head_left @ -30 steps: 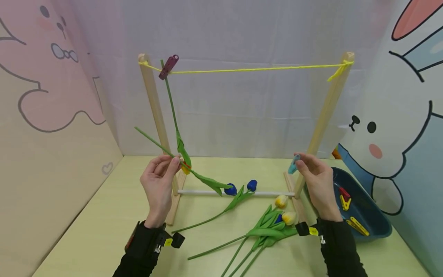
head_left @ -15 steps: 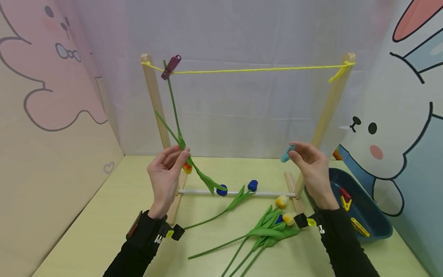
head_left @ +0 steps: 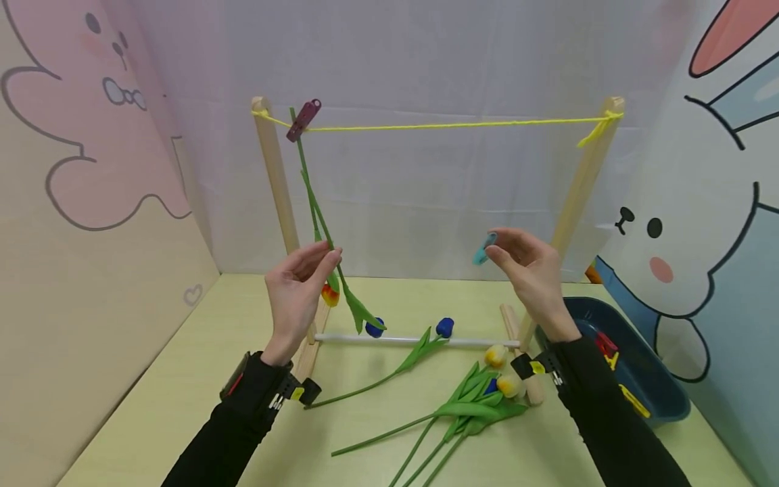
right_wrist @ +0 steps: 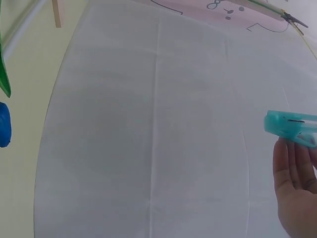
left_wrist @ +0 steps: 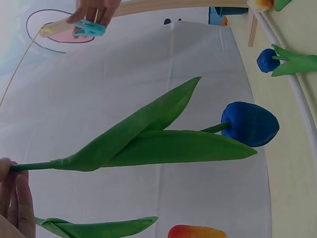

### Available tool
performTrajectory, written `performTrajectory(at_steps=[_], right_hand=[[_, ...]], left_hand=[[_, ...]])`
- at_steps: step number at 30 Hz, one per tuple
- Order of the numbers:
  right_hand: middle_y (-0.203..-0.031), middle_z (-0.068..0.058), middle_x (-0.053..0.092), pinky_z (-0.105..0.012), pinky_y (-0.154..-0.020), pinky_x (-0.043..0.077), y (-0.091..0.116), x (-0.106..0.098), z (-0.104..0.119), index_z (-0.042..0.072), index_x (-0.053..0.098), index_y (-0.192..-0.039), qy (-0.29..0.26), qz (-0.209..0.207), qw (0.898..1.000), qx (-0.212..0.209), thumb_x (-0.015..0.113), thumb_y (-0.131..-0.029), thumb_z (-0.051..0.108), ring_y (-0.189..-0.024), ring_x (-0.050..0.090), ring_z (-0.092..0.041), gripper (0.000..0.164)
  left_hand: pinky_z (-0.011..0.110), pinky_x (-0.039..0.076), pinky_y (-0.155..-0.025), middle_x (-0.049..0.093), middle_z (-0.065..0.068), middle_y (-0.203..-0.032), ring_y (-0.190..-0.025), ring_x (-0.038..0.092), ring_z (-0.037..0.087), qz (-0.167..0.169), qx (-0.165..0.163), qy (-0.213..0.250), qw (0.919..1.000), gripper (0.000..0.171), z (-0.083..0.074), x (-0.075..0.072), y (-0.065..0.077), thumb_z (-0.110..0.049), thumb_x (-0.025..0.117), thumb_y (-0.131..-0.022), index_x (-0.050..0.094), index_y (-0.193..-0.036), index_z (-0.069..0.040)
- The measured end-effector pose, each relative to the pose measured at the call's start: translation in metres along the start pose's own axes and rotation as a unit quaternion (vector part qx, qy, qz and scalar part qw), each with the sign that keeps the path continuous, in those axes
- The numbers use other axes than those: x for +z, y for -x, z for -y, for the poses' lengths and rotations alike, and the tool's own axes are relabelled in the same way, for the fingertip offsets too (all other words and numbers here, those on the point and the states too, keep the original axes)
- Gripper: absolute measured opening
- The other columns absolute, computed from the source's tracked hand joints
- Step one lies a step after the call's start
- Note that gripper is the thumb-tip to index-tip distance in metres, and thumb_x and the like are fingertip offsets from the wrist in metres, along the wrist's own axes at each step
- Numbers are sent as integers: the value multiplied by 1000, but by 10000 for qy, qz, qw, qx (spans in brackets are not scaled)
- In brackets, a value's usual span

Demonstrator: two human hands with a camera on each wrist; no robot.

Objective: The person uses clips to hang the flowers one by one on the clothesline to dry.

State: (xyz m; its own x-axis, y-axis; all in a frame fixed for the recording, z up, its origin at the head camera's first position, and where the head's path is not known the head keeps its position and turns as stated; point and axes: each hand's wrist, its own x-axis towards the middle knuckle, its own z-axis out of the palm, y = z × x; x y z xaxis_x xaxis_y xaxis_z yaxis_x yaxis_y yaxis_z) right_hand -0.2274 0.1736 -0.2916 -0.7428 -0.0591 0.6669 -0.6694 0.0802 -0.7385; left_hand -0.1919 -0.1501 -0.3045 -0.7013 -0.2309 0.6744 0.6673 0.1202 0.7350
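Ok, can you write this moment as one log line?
left hand: holds blue flower by stem | right hand: holds light-blue clip | yellow string: dark-red clip holds orange flower | table: more flowers

This seems to be a small staged tabletop booth: a flat pale yellow-green table [head_left: 176, 379], a wrinkled whitish cloth sheet [head_left: 426, 196] hanging behind, and cartoon-printed walls, a pink-and-cream left wall [head_left: 109, 182] and a white-and-blue right wall [head_left: 688, 230].
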Motion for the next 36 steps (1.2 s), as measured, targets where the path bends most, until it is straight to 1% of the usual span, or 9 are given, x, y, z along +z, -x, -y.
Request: performTrajectory(at_steps=[5, 6, 8, 12, 13, 17, 22, 29, 36], right_hand=[[-94, 21, 69, -11, -87, 53, -15, 10, 0, -15, 62, -120, 325, 253, 9991, -74, 64, -92, -9, -88, 67, 5, 29], [-94, 22, 68, -11, -87, 53, -17, 11, 0, -14, 62, -121, 392, 325, 9987, -63, 65, -93, -8, -89, 66, 6, 29], [-95, 24, 67, -10, -89, 52, -23, 14, -1, -13, 62, -122, 471, 436, 9979, -37, 65, -93, -6, -90, 66, 7, 30], [-96, 23, 65, -10, -89, 52, -32, 20, 1, -11, 62, -123, 607, 577, 9965, -48, 66, -93, -4, -91, 65, 9, 30], [-96, 22, 65, -10, -89, 52, -34, 22, 1, -11, 62, -122, 648, 637, 9958, -75, 66, -94, -3, -91, 64, 9, 30], [-99, 12, 68, -14, -90, 53, -41, 30, 7, -10, 63, -122, 655, 910, 9934, -247, 67, -94, 0, -92, 65, 5, 30], [-97, 3, 69, -15, -89, 54, -49, 38, 15, -13, 63, -119, 571, 1025, 9921, -440, 68, -93, -3, -90, 66, 2, 29], [-99, -25, 69, -14, -88, 54, -56, 47, 32, -12, 63, -117, 833, 1311, 9856, -668, 69, -88, -10, -85, 63, 8, 29], [-95, -23, 68, -16, -86, 55, -71, 58, 50, -11, 63, -111, 777, 1417, 9818, -996, 72, -87, -9, -82, 63, 4, 26]], left_hand=[[20, 58, -85, 79, -5, -101, -89, 75, 6, 59, 211, 117, 9997, 28, 3, 1, -8, -11, 75, -91, 73, -115, 3], [19, 57, -86, 79, -2, -103, -90, 75, 6, 135, 368, 279, 9988, 29, 13, -1, -11, -14, 76, -91, 73, -116, 0], [19, 57, -86, 79, 5, -106, -92, 75, 8, 211, 426, 365, 9982, 31, 15, 0, -14, -19, 77, -90, 74, -116, -4], [20, 57, -86, 79, 5, -105, -91, 75, 8, 255, 478, 222, 9983, 31, 13, 3, -21, -18, 77, -90, 74, -117, -3], [22, 58, -86, 79, 5, -103, -90, 75, 9, 189, 372, 46, 9991, 30, 2, 6, -21, -17, 76, -91, 74, -115, -1], [23, 58, -86, 80, 3, -102, -88, 74, 2, 93, 327, -153, 9993, 27, -6, 9, -27, -4, 74, -90, 73, -115, 5], [20, 57, -86, 77, 19, -106, -87, 72, -2, 150, 297, -316, 9989, 27, -10, 10, -30, -2, 73, -90, 72, -116, 6], [17, 57, -81, 73, 29, -105, -83, 71, -4, 147, 350, -457, 9982, 26, -14, 10, -38, 0, 73, -90, 72, -114, 7], [17, 56, -83, 72, 32, -109, -83, 70, -6, 197, 252, -444, 9985, 27, -14, 11, -44, -1, 72, -91, 71, -116, 7]])
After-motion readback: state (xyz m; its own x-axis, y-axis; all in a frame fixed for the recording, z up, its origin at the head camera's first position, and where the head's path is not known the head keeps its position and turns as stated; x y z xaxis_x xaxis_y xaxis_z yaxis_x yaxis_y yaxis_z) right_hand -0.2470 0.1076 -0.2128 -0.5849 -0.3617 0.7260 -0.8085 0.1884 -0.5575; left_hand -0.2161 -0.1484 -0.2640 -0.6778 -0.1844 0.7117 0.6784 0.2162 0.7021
